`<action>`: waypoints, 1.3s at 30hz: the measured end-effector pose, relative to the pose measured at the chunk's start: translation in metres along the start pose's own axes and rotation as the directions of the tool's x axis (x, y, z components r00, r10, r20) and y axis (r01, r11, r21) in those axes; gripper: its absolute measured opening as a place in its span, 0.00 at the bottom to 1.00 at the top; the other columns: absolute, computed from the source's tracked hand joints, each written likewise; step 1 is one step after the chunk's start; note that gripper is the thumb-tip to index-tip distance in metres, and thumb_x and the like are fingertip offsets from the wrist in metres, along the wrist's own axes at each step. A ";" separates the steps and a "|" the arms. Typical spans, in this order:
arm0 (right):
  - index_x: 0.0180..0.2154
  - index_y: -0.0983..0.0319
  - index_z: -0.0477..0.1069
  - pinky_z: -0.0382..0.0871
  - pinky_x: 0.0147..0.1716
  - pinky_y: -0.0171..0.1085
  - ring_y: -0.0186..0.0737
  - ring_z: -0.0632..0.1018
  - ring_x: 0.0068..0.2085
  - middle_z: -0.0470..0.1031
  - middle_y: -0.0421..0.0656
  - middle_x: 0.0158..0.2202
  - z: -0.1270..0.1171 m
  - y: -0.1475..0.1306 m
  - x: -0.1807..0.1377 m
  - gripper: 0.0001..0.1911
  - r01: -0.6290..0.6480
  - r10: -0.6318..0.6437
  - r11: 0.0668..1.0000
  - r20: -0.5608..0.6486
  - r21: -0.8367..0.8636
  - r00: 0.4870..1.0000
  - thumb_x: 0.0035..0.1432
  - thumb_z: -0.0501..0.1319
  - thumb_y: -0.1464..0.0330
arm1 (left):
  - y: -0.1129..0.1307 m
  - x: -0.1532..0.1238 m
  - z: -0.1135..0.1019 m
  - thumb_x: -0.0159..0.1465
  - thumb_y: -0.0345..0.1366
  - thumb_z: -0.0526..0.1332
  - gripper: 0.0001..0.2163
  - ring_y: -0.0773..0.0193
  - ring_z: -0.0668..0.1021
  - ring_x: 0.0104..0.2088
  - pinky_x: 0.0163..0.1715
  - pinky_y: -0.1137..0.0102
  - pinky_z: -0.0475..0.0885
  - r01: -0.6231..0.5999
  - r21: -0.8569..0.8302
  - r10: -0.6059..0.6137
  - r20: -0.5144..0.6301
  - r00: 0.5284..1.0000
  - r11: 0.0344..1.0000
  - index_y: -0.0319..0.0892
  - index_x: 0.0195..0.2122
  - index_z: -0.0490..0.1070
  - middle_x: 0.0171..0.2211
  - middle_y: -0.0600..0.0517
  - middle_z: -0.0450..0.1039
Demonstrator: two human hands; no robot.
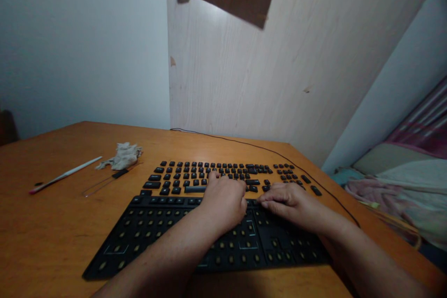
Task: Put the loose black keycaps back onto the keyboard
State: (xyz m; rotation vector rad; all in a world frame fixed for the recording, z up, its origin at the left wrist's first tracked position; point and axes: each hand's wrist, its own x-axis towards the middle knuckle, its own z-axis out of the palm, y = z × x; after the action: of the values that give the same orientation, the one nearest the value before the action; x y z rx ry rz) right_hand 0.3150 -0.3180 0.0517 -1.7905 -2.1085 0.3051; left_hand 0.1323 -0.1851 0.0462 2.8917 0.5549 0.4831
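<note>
A black keyboard (pixel 164 223) lies on the desk with most of its keycaps off and bare key stems showing. Caps sit along its top row. Over the middle of that row, my left hand (pixel 225 200) is closed, its fingers curled; whatever they hold is hidden beneath it. My right hand (pixel 291 202) pinches with thumb and fingers close together at the row's right part, touching the keyboard; I cannot make out anything between the fingertips. Behind the keyboard, loose black keycaps (pixel 186 176) are laid out in rows, and a long space bar (pixel 194 189) lies beside my left hand.
To the left lie a crumpled grey-white cloth (pixel 125 156), a thin wire tool with a black handle (pixel 119 173) and a slim white brush (pixel 71 172). A black cable (pixel 244 143) runs along the desk's back and right side. Rumpled bedding (pixel 380 186) is off to the right.
</note>
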 end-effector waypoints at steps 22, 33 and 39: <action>0.39 0.58 0.79 0.69 0.40 0.36 0.39 0.78 0.37 0.81 0.41 0.36 -0.009 0.006 -0.004 0.12 -0.089 0.089 0.996 0.032 -0.001 0.995 0.65 0.56 0.67 | 0.003 0.000 -0.004 0.59 0.32 0.54 0.08 0.53 0.77 0.37 0.49 0.52 0.60 0.009 -0.026 -0.008 0.017 1.000 1.000 0.42 0.29 0.74 0.29 0.46 0.77; 0.42 0.57 0.79 0.69 0.40 0.36 0.38 0.78 0.38 0.81 0.42 0.36 -0.001 -0.004 0.001 0.13 -0.015 0.015 1.000 0.025 -0.008 1.000 0.66 0.56 0.66 | 0.003 0.000 -0.002 0.59 0.33 0.54 0.08 0.53 0.77 0.38 0.49 0.53 0.59 0.015 -0.008 -0.015 0.011 1.000 1.000 0.42 0.29 0.74 0.29 0.46 0.78; 0.44 0.57 0.79 0.70 0.39 0.36 0.38 0.79 0.37 0.82 0.42 0.37 0.001 0.005 -0.001 0.14 -0.002 0.003 1.000 -0.085 0.011 0.996 0.66 0.56 0.65 | 0.003 0.000 -0.002 0.61 0.34 0.54 0.10 0.53 0.77 0.37 0.50 0.52 0.59 0.021 -0.019 -0.021 -0.001 1.000 1.000 0.42 0.29 0.74 0.30 0.46 0.78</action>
State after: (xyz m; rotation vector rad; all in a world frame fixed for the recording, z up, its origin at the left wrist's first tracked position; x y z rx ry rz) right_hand 0.3193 -0.3182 0.0492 -1.7679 -2.0426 0.2365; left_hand 0.1326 -0.1874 0.0488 2.8653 0.5770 0.4838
